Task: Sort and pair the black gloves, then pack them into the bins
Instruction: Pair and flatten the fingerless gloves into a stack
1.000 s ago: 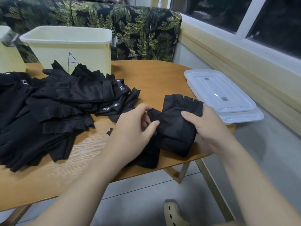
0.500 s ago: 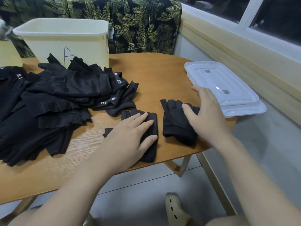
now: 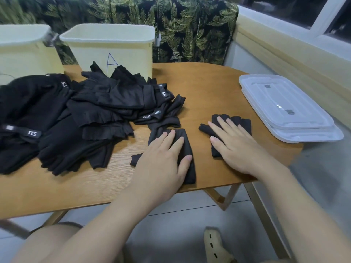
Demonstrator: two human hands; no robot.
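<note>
Pressing two black gloves flat on the table [image 3: 218,88], fingers straight on both. Left hand [image 3: 163,160] covers one glove [image 3: 188,149] near the front edge; right hand [image 3: 233,145] covers the other glove [image 3: 239,120], just apart. Unsorted pile [image 3: 79,118] sits left, touching bin A [image 3: 114,44]. Second bin [image 3: 24,48] beside it. Clear lids [image 3: 288,109] stacked at right.

You see a handwritten blue "A" on the pale yellow bin [image 3: 114,52], white "5.11" on tabs of the black gloves [image 3: 106,103], some upside down.
</note>
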